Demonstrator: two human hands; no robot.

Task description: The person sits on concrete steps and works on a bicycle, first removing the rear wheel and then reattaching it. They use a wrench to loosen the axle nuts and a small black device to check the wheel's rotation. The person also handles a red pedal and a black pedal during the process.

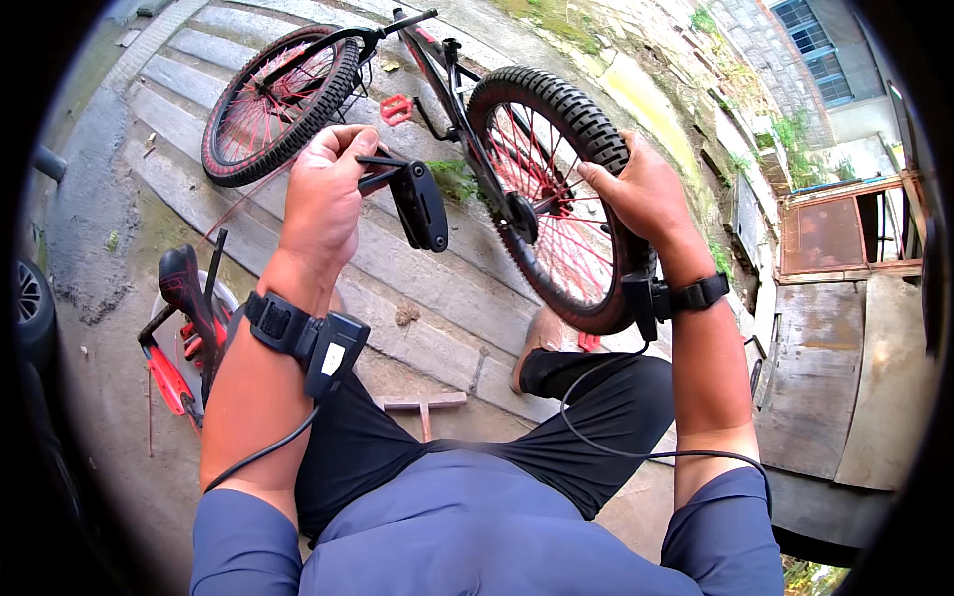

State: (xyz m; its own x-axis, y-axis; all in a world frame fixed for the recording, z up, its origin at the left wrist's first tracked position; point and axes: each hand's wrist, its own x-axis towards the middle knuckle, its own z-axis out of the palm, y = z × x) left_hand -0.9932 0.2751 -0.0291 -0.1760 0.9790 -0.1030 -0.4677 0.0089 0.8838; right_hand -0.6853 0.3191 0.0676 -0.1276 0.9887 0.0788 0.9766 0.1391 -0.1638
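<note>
Outdoors, on worn concrete steps, an upturned bicycle with red-spoked wheels stood before the person. Left hand was closed in a fist around the crank arm, black pedal hanging just beside the knuckles; judged a bracing hold to keep the crank from turning. Right hand was clamped over the knobbly tyre of the near wheel, likely steadying it. Far wheel rested free. Second pedal, red, showed between the wheels. Both wrists carried strapped black devices with cables. Saddle and red parts lay lower left, partly cut off. Hub and chain hard to make out.
</note>
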